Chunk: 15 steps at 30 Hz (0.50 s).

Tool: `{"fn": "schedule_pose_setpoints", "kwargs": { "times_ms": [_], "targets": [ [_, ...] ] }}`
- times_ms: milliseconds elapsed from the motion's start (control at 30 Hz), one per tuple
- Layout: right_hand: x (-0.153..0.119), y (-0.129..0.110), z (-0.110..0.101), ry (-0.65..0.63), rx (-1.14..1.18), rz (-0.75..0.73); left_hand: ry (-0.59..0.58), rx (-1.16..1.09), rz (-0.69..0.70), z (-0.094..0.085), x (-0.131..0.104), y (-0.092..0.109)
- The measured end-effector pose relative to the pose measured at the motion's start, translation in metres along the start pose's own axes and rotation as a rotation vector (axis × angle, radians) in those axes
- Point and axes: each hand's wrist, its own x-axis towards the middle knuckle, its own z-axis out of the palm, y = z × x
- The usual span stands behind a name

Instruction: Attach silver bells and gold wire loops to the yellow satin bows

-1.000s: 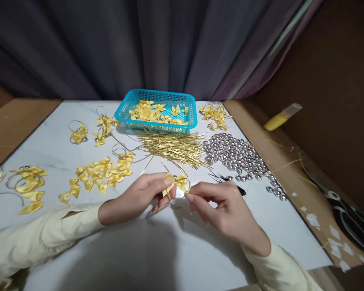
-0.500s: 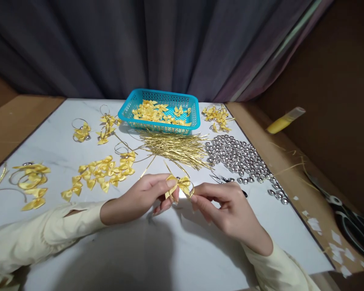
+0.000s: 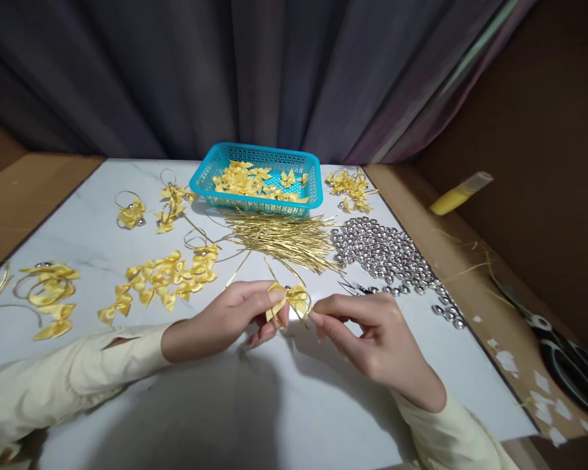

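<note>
Your right hand (image 3: pixel 375 336) has moved a little rightward, pinching gold wire (image 3: pixel 310 302). Your left hand (image 3: pixel 228 318) pinches the yellow ribbon bow (image 3: pixel 298 298), low centre. The blue basket (image 3: pixel 274 157), upper middle, holds yellow bows (image 3: pixel 244 179).

The held bow (image 3: pixel 298 299) looks like satin ribbon, smooth with a soft sheen; the gold loop (image 3: pixel 307 316) through it has a shiny, metallic finish. The heaped gold ties (image 3: pixel 287 240) gleam like foil. The silver beads (image 3: pixel 382 251) are polished almost to a mirror, like metal or a metallic coating. The blue basket (image 3: pixel 318 194) is perforated plastic, faintly glossy. The table (image 3: pixel 88 241) has a smooth white top with faint marble-like veining. Curtain (image 3: pixel 176 78) and cream sleeves (image 3: pixel 112 359) are matt cloth, the paper scraps (image 3: pixel 507 363) matt too. The scissors (image 3: pixel 573 372) have smooth black handles, apparently plastic.
</note>
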Motion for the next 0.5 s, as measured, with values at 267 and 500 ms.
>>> {"fn": "schedule_pose_setpoints", "kwargs": {
  "times_ms": [267,500],
  "targets": [
    [0.0006,0.0015,0.0025,-0.007,-0.025,-0.009,-0.03,-0.012,-0.013,-0.0003,0.0003,0.0004],
    [0.0004,0.0006,0.0011,-0.009,-0.03,-0.023,-0.038,-0.009,-0.025,-0.0027,0.0002,-0.0035]
  ]
}}
